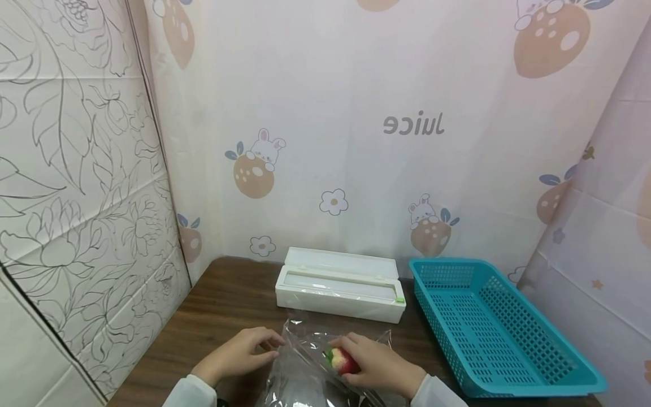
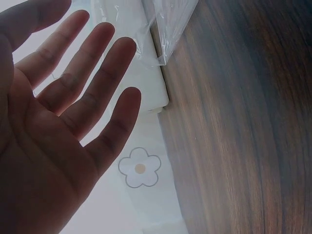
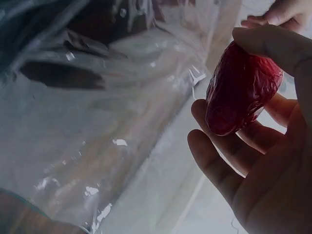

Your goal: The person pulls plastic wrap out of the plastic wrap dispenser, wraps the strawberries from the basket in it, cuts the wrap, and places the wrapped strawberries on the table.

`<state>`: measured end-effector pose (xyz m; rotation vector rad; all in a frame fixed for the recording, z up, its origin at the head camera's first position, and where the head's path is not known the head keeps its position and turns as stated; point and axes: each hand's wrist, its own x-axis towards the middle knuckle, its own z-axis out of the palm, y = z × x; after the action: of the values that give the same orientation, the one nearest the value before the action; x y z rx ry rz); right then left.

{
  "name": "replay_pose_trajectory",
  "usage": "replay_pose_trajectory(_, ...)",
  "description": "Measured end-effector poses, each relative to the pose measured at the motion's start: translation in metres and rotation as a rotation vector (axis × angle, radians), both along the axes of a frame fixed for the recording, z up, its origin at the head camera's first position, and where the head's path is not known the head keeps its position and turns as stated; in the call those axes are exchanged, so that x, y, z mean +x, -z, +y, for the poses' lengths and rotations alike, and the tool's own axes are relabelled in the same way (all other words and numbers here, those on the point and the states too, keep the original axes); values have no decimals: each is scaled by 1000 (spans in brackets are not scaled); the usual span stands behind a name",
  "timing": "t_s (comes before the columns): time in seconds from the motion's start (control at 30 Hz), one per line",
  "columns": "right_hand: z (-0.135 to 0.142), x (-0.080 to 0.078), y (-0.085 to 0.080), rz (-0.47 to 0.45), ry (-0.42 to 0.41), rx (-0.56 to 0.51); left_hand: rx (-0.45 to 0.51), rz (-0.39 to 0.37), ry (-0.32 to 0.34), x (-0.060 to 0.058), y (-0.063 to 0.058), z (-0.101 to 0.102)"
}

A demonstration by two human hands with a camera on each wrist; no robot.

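The right hand holds the fruit, thumb on one side and fingertips on the other, low over the film. That grip is probably chosen to keep the fruit steady without covering it, as much of its red side and green leaf is left bare to view. The fruit's wrinkled shine in the right wrist view suggests a wrapping of film, though I cannot be sure.

The left hand holds nothing; its fingers are apart and lightly bent beside the film's edge, likely kept there to manage that edge. Whether a fingertip touches it, I cannot tell.

The film lies loose and creased on the tabletop, in front of the box. The box stands with its lid raised towards the curtain, which seems meant to leave the front free for drawing film; the green slider sits at its right end. The basket stands to the right, apparently set aside to leave working room.

No brand is readable on the box or basket. The curtain carries the word "Juice", mirrored, perhaps because its back faces us
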<state>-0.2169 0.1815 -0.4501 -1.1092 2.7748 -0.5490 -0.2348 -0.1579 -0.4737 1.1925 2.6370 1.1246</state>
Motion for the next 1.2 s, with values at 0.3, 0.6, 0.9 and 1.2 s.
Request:
replay_pose_trajectory(0.3,-2,7,16,61,-34,68,-1,-8,24,1,1,5)
replay_pose_trajectory(0.6,-5,10,27,-56,4,76,-8,-23,130,4,8,20)
replay_pose_trajectory(0.9,-6,10,33,-158,66,82,-53,-26,137,8,10,26)
replay_pose_trajectory(1.2,-4,10,41,-68,-5,47,-68,-70,141,11,13,30)
